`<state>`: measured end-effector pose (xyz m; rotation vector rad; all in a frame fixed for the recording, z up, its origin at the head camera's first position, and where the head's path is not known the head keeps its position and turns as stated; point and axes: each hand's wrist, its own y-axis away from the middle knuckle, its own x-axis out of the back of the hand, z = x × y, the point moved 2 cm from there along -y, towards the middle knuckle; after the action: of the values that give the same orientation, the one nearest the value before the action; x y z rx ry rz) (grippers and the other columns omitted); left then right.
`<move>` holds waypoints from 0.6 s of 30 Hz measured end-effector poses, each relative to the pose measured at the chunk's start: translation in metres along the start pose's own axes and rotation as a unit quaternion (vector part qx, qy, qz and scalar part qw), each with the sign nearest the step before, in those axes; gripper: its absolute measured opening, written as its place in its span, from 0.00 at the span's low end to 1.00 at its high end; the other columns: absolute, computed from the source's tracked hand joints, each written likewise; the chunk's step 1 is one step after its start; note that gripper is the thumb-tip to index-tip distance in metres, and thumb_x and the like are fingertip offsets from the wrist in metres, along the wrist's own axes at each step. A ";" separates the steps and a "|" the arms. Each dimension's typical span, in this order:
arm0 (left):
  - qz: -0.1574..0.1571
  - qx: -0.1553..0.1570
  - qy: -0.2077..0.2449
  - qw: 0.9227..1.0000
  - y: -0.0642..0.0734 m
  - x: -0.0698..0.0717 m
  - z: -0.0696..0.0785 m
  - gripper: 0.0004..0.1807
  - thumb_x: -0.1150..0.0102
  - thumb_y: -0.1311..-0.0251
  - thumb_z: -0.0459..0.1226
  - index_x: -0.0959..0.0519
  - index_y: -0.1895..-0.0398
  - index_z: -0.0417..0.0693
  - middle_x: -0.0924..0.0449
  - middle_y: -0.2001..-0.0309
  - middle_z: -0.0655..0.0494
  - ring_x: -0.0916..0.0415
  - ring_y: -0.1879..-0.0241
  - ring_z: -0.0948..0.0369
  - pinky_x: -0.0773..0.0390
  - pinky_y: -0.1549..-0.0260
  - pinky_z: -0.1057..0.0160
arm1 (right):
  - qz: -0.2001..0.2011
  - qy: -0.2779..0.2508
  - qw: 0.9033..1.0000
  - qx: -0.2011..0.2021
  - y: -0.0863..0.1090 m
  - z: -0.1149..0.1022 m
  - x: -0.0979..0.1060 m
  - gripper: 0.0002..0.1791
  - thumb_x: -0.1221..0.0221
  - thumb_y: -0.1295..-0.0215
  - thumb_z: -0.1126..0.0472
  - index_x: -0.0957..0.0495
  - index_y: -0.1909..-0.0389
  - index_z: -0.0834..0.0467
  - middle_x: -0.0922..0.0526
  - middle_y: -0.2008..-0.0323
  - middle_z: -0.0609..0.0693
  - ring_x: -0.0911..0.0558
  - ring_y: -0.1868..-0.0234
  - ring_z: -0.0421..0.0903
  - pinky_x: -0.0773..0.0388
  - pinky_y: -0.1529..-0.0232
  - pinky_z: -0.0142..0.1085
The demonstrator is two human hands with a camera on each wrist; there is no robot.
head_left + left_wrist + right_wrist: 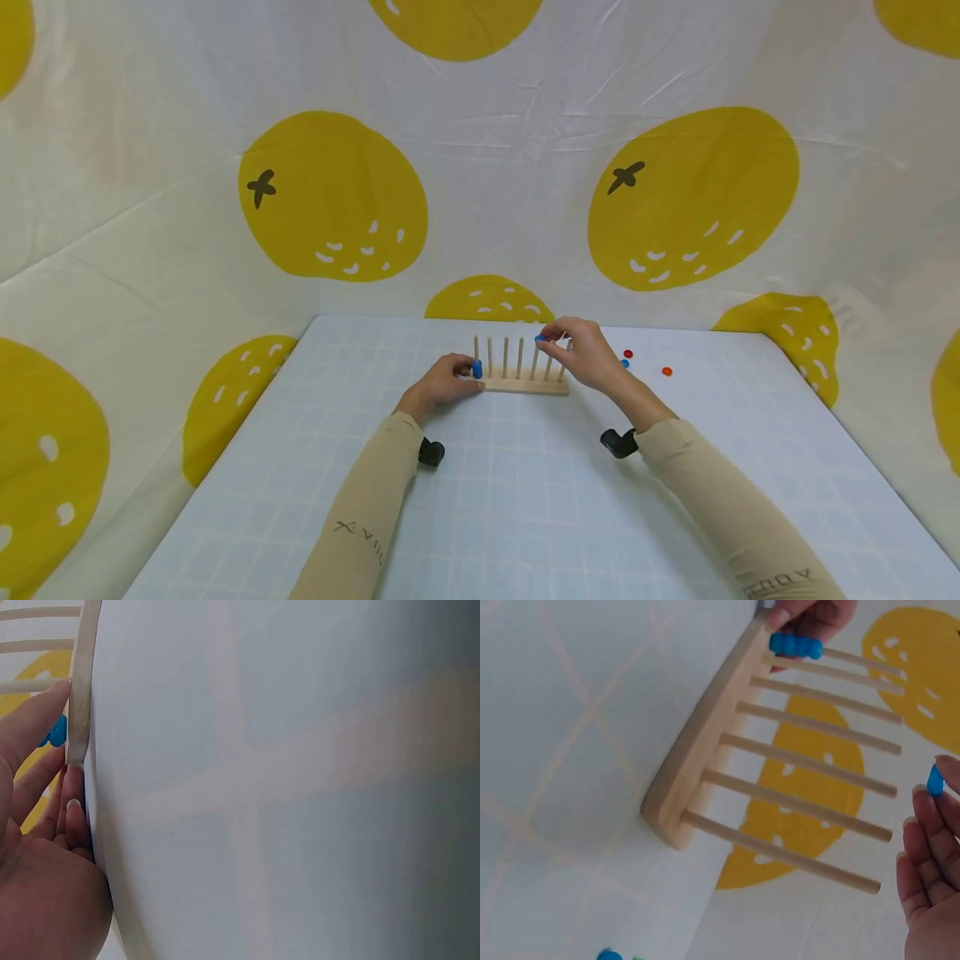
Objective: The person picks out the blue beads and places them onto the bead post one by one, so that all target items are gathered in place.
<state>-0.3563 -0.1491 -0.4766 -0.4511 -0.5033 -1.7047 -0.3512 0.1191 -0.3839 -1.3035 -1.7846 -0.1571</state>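
A wooden peg rack [525, 386] stands on the table, with a row of upright pegs on a flat base. Blue rings [796, 646] are stacked on the peg at its left end. My left hand [442, 381] grips that end of the base, thumb in front and fingers round the far side. Between thumb and fingertip, my right hand [583, 354] pinches one blue ring [935, 781]. It holds the ring near the tops of the pegs towards the right, apart from them in the right wrist view. The other pegs carry no rings.
Right of the rack lie loose rings: a red ring [628, 354], a blue ring [626, 364] and an orange-red ring [667, 372]. A sliver of something green [637, 958] shows at the right wrist view's lower edge. A fruit-patterned curtain [510, 167] hangs behind the table.
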 end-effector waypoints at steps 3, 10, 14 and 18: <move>-0.001 0.001 0.000 1.000 0.001 0.000 0.000 0.29 0.28 0.39 0.39 0.23 0.36 0.38 0.23 0.48 0.45 0.29 0.49 0.51 0.28 0.41 0.52 | -0.010 -0.011 1.000 0.001 -0.005 -0.004 -0.006 0.09 0.33 0.32 0.62 0.16 0.55 0.62 0.15 0.58 0.54 0.20 0.54 0.52 0.22 0.46 0.53; 0.000 0.003 -0.002 1.000 0.002 0.000 0.002 0.29 0.28 0.39 0.39 0.23 0.36 0.38 0.22 0.47 0.44 0.29 0.48 0.51 0.28 0.40 0.51 | -0.025 -0.018 0.999 0.012 -0.018 -0.011 -0.023 0.09 0.35 0.30 0.61 0.16 0.54 0.61 0.14 0.57 0.53 0.19 0.54 0.51 0.22 0.45 0.51; 0.001 0.005 -0.001 1.000 0.002 0.001 0.002 0.28 0.28 0.39 0.39 0.23 0.36 0.39 0.22 0.46 0.44 0.28 0.47 0.50 0.28 0.40 0.51 | -0.031 -0.024 0.999 0.023 -0.025 -0.016 -0.030 0.09 0.35 0.30 0.61 0.16 0.55 0.62 0.14 0.58 0.53 0.19 0.54 0.51 0.21 0.46 0.51; 0.002 0.003 0.003 1.000 0.000 0.001 0.001 0.28 0.28 0.38 0.40 0.23 0.36 0.39 0.22 0.45 0.44 0.28 0.46 0.50 0.28 0.39 0.51 | -0.031 -0.029 0.998 0.037 -0.031 -0.021 -0.037 0.09 0.35 0.30 0.61 0.15 0.55 0.63 0.14 0.58 0.54 0.18 0.55 0.52 0.21 0.46 0.50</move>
<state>-0.3566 -0.1489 -0.4752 -0.4429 -0.5033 -1.7006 -0.3628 0.0671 -0.3857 -1.2122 -1.8645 -0.0874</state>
